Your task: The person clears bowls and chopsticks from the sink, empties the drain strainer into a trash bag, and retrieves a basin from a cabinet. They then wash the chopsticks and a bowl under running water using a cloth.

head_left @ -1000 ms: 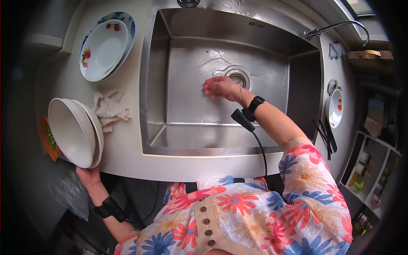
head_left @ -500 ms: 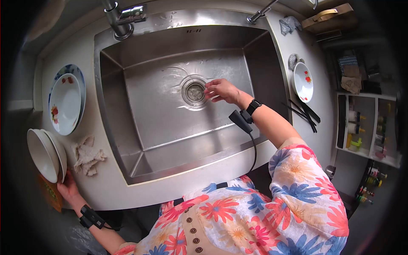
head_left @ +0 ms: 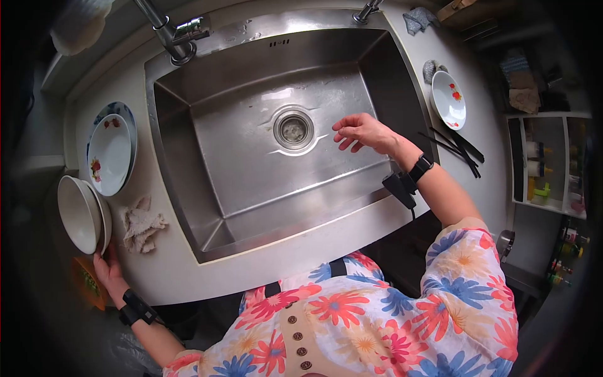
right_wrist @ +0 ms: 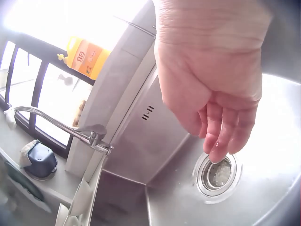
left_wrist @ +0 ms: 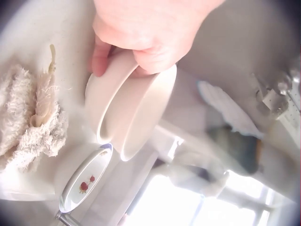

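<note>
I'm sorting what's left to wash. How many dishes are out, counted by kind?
Plain white bowls, held tilted by the left hand: 2
Flower-patterned dishes stacked left of the sink: 2
Flower-patterned dish right of the sink: 1
Total: 5
The right hand holds nothing.

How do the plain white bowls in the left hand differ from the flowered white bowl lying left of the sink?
The plain white bowls are tipped on edge, gripped by the left hand; the flowered white bowl lies flat, untouched. The plain bowls carry no pattern; the flowered bowl has red blooms inside. The plain bowls nest in each other; the flowered bowl sits on a blue-rimmed plate. Both are white, round crockery.
</note>
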`<act>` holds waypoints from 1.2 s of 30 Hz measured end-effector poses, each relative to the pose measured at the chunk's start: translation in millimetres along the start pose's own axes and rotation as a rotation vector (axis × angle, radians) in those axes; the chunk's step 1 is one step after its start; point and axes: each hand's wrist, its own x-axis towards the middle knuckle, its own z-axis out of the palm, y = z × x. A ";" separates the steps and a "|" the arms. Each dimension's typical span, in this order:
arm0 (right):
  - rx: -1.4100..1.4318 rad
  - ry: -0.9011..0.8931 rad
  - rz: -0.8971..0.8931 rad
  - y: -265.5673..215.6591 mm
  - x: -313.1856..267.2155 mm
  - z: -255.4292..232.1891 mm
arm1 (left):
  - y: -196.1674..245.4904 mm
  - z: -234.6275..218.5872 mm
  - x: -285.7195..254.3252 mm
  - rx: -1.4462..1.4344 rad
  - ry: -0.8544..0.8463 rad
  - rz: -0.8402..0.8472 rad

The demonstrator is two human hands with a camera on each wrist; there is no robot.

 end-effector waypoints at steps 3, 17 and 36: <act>-0.096 -0.005 -0.007 -2.4 19.8 3.5 | -5.0 -1.8 -1.3 0.010 0.078 -0.030; -1.163 0.127 -0.215 39.1 144.2 55.2 | -16.6 -4.0 -57.9 -0.115 -0.130 -0.016; 0.186 -0.098 0.308 33.1 174.1 86.0 | -85.4 50.6 -162.4 0.334 0.106 0.124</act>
